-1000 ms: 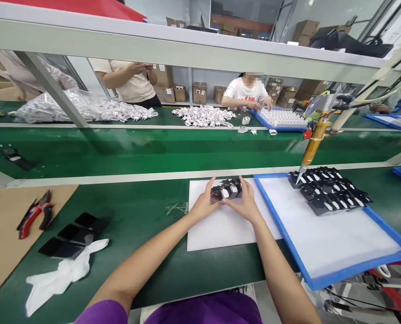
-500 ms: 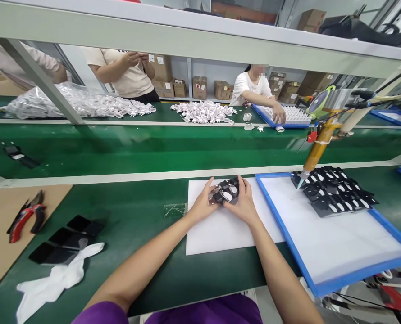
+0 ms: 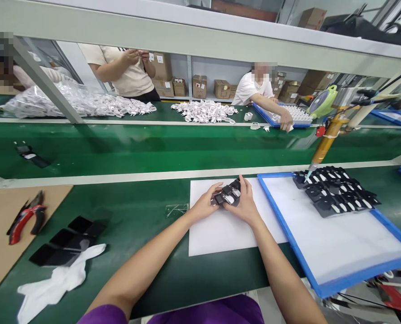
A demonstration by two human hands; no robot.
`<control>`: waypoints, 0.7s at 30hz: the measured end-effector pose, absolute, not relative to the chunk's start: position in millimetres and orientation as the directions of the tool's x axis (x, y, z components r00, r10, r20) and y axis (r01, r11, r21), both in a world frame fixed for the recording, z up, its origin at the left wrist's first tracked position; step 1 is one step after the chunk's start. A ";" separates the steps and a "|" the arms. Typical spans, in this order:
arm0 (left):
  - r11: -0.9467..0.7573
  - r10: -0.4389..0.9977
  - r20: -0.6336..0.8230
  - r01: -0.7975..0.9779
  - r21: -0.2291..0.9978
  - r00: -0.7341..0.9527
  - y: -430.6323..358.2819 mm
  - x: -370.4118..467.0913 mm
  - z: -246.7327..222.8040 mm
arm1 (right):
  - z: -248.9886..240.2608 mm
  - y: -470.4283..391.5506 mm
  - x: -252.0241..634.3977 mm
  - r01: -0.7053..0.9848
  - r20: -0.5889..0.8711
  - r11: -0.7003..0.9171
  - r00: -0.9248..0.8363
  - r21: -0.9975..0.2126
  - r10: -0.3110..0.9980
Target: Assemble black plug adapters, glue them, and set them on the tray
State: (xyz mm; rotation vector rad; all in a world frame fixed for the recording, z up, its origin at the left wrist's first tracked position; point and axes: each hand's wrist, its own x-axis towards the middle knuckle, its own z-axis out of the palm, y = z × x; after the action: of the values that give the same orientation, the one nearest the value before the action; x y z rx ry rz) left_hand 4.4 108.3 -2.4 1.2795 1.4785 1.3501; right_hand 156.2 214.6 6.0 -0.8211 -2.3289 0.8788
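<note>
left hand (image 3: 205, 202) and right hand (image 3: 248, 204), fingers pinching black pieces (image 3: 227, 194) between them, pieces tilted more steeply than before

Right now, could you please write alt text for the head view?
A person's left hand and right hand hold a cluster of blocky black pieces with white patches over a white rectangular sheet on a dark green worktable. To the right, a blue-rimmed white tray carries rows of similar black pieces.
</note>
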 end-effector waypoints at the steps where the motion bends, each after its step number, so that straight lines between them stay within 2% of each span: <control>1: -0.060 0.970 0.103 0.192 0.980 -0.222 108.0 4.1 -2.1 | 6.6 213.9 156.0 0.359 0.243 0.604 -0.681 -0.712 0.691; 8: -0.050 0.966 0.104 0.224 0.973 -0.236 108.2 2.5 -3.0 | 6.3 215.0 153.2 0.381 0.228 0.587 -0.666 -0.714 0.710; 16: -0.039 0.969 0.089 0.213 0.976 -0.230 111.7 -3.5 -2.0 | 4.7 221.4 144.6 0.288 0.325 0.572 -0.594 -0.768 0.736; 21: -0.037 0.978 0.074 0.186 0.982 -0.196 111.5 -8.6 3.5 | 21.1 219.9 151.0 0.263 0.366 0.586 -0.571 -0.767 0.735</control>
State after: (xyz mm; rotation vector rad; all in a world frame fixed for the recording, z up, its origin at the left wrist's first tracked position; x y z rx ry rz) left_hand -8.6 111.5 3.5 1.2835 1.4706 1.3106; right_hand 151.0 219.9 21.1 -0.7890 -2.1234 0.8765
